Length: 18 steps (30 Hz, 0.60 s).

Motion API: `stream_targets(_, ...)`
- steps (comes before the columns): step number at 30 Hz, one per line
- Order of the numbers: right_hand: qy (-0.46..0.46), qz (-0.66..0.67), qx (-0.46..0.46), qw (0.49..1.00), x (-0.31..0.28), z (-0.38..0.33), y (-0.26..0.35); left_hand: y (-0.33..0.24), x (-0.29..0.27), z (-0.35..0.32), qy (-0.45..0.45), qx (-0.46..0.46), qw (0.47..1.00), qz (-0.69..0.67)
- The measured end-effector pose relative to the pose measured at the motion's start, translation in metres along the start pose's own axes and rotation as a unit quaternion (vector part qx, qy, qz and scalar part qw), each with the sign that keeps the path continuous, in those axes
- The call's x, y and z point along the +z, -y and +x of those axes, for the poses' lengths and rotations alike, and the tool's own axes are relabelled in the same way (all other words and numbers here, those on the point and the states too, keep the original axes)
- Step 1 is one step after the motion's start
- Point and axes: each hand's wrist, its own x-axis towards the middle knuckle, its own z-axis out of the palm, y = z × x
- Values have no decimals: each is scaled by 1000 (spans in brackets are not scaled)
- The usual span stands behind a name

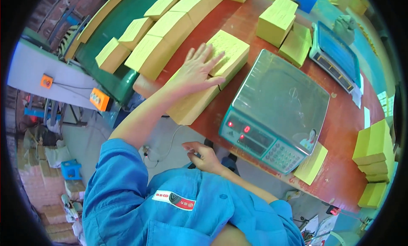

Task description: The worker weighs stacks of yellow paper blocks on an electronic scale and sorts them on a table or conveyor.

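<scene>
Left hand (197, 72) lies flat, fingers spread apart, over two yellow blocks end to end near the left side of the red table (346, 114). It covers much of the near block (196, 105), so most of that top face is hidden; the fingertips reach onto the far block (233, 48). A dark seam between the two shows just beside the thumb. Pinkish patch left of the wrist, hard to make out

Right hand (206, 157) is curled low in front of the body, off the table edge. Inner side of the fingers mostly hidden; something small and pale shows near the fingertips, too small to name. Cannot tell if thumb and forefinger meet or clamp on it. Right forearm is partly hidden behind the blue shirt (178, 208)

A large scale (284, 97) with red lit digits stands right of the two blocks, filling the table's middle, and hides part of a flat yellow piece (313, 164) at its near corner. Second scale (338, 53), blue-topped, stands farther back, beside more yellow blocks (276, 23). Stack at far right (374, 152) runs into the dark lens rim. Yellow rows along the green conveyor (97, 46) are cut off at the top; orange control box (99, 98) at its near end
</scene>
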Motion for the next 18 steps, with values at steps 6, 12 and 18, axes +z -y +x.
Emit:
stream_targets(6,4,465,286,838,-12,-23,-49,-23,-46,-94,-98,-97,989,-48)
stream_targets(12,-24,533,241,811,5,7,-43,-23,-29,-136,43,-181,982,-23)
stream_targets(18,-74,554,164,813,28,4,-25,-34,-31,-193,20,-177,981,-80)
